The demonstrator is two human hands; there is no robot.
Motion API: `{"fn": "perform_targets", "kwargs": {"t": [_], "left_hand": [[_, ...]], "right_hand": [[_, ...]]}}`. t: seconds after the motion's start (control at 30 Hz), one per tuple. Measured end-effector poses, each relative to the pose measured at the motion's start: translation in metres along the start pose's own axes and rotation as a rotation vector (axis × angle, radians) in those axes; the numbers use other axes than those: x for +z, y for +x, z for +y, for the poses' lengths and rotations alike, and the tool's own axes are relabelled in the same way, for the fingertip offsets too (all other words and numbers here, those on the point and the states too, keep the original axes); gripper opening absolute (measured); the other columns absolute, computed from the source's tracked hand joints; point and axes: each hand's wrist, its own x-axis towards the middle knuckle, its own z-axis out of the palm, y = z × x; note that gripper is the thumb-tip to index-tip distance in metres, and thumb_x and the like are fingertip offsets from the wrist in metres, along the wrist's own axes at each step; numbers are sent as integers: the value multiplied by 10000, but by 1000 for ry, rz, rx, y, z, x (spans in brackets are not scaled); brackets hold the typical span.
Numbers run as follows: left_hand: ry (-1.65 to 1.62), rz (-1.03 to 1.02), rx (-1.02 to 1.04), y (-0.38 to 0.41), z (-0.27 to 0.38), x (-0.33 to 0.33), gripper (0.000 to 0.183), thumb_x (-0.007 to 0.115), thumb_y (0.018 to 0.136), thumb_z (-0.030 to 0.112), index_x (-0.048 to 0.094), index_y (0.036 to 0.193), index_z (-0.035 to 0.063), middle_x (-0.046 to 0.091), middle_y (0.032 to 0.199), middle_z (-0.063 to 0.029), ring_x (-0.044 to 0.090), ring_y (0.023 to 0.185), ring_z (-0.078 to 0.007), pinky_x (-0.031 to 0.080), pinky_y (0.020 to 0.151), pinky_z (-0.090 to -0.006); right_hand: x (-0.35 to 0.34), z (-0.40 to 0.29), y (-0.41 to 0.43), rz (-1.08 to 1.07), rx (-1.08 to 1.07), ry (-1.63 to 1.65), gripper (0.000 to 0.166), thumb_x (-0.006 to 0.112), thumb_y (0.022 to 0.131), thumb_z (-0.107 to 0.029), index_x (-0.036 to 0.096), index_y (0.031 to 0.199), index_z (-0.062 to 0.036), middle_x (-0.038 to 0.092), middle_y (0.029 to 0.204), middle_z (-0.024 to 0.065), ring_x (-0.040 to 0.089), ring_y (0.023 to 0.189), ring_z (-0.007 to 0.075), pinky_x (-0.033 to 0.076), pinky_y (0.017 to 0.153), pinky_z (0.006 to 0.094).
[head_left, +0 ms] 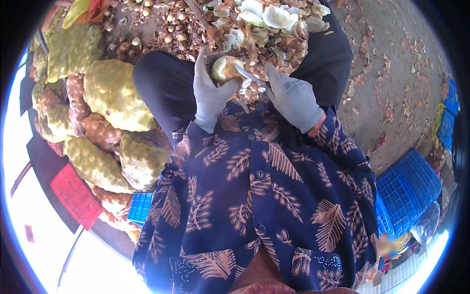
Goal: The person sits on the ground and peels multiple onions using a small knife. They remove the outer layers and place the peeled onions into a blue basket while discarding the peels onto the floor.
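My left hand (211, 86), in a pale grey work glove, holds an onion (224, 69) between thumb and fingers; part of its surface is pale and part yellowish brown. Gloved in the same grey, my right hand (293, 96) grips a small knife, its handle hidden in the fingers. The curved knife blade (250, 76) points left, with its tip at the onion's right side. Beneath and beyond the hands lies a heap of onion skins (253, 40), with large pale green-white peels (270, 15) on top.
Small onions (176, 27) lie scattered on the ground ahead. Yellow mesh sacks of onions (114, 95) are piled at the left, near a red crate (76, 196) and a blue crate (140, 208). Stacked blue crates (409, 191) stand at the right, on ground strewn with loose skins (387, 84).
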Motion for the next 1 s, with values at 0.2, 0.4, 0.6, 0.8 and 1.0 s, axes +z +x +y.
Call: {"fn": "perform_targets", "kwargs": {"t": [0.2, 0.4, 0.6, 0.8, 1.0], "left_hand": [[125, 74, 8, 0, -2, 4, 909, 809, 678, 34, 309, 1430, -65, 576, 1218, -152, 604, 1087, -202, 497, 950, -310], [-317, -37, -157, 2, -2, 3, 803, 738, 753, 59, 321, 1433, -38, 564, 1255, -175, 620, 1069, -220, 535, 894, -299], [-901, -115, -359, 1, -21, -7, 786, 734, 796, 138, 311, 1442, -8, 517, 1316, -223, 594, 1164, -331, 552, 928, -424], [-842, -230, -327, 1, -9, -1, 883, 784, 766, 152, 281, 1480, 20, 478, 1375, -188, 557, 1218, -325, 517, 987, -437], [-848, -364, -409, -4, -13, -1, 864, 829, 783, 328, 368, 1423, -24, 524, 1342, -149, 569, 1196, -253, 499, 997, -372]], "right_hand": [[26, 6, 10, 81, 44, 140, 385, 620, 893, -187, 543, 1218, 3, 657, 778, 142, 663, 654, 279, 500, 528, 403], [-35, -1, 39, -641, 821, 1254, 302, 634, 926, -264, 623, 1050, 11, 619, 702, 26, 527, 501, 57, 387, 406, 200], [-31, 3, 26, -334, 715, 1257, 400, 665, 924, -290, 616, 1156, 33, 625, 707, 37, 513, 466, 65, 385, 387, 207], [9, 14, 44, -144, 698, 1373, 415, 726, 903, -299, 637, 1110, 49, 617, 724, 21, 480, 477, 43, 366, 403, 203], [6, -2, 47, 70, 414, 1103, 318, 739, 883, -237, 660, 1029, 34, 625, 731, 23, 516, 609, 24, 417, 517, 193]]}}
